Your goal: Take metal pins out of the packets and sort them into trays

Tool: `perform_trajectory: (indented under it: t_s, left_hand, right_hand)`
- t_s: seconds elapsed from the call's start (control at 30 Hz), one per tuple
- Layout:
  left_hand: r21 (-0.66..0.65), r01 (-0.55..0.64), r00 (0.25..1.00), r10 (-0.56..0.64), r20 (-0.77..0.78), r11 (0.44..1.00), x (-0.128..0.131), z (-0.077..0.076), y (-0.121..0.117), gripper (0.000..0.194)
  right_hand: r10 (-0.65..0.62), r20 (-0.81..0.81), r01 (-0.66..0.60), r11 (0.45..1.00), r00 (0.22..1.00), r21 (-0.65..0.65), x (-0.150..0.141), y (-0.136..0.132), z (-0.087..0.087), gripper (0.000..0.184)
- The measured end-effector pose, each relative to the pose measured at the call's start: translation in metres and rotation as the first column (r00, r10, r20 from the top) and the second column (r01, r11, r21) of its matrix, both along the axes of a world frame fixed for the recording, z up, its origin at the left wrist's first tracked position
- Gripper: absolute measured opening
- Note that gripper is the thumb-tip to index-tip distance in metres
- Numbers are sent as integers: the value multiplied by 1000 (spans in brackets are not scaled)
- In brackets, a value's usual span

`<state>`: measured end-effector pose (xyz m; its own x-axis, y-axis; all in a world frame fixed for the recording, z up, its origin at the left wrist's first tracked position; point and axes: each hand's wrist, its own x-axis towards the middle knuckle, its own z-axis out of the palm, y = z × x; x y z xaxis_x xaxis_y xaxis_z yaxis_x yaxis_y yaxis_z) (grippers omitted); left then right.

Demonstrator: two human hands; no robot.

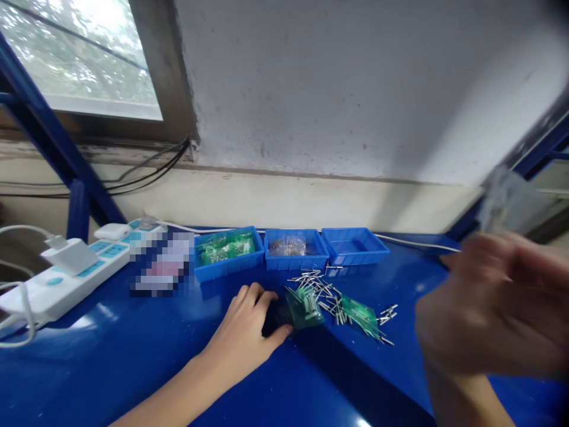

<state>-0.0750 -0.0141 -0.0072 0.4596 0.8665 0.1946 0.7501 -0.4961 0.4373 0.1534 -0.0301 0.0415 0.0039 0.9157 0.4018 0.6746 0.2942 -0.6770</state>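
My left hand [247, 323] rests on the blue table, fingers curved and thumb apart from them. Just beyond its fingertips lies a small green plastic bag [306, 308] with short metal pieces in it. Several loose silvery pins [326, 293] are scattered behind and beside that bag. A second green bag [361, 315] lies among them to the right. Raised at the right and smeared by motion, my right hand [484, 308] pinches a clear plastic bag [511, 198] above its fingers; the bag's contents are too blurred to make out.
Along the back stand a blue bin [229, 271] of green bags, a blue bin [297, 263] with clear bags, and a third blue bin [358, 256]. A white power strip [33, 290] with chargers and a pixelated object [162, 267] are at the left. A wall rises behind.
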Motion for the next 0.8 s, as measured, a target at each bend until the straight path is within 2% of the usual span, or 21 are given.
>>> perform_trajectory:
  t_s: [0.1,0.27,0.4,0.47,0.6,0.7,0.8]
  left_hand:
    - [17,-18,997,19,-73,1000,1,1,0,31]
    - [-92,-29,998,23,-60,995,-9,7,7,17]
    - [-97,-46,999,45,-16,994,-20,7,17,28]
    - [-93,-50,999,50,-5,994,-23,6,21,31]
    - [-61,-43,999,44,11,997,-24,4,22,30]
    - [-51,-58,998,59,15,997,-20,5,20,27]
    - [-75,-117,991,121,50,990,-17,8,16,23]
  right_hand:
    - [-57,205,40,996,977,86,-11,11,0,31]
    - [-104,460,39,988,882,149,-46,25,-10,24]
    - [91,409,-120,992,908,46,-57,17,-21,23]
    - [179,398,-196,981,900,3,-60,13,-27,29]
    - [220,480,-226,973,850,-45,-66,11,-38,49]
    - [226,487,-228,972,844,-57,-69,13,-43,41]
    - [251,410,-237,968,877,-85,-71,15,-44,18]
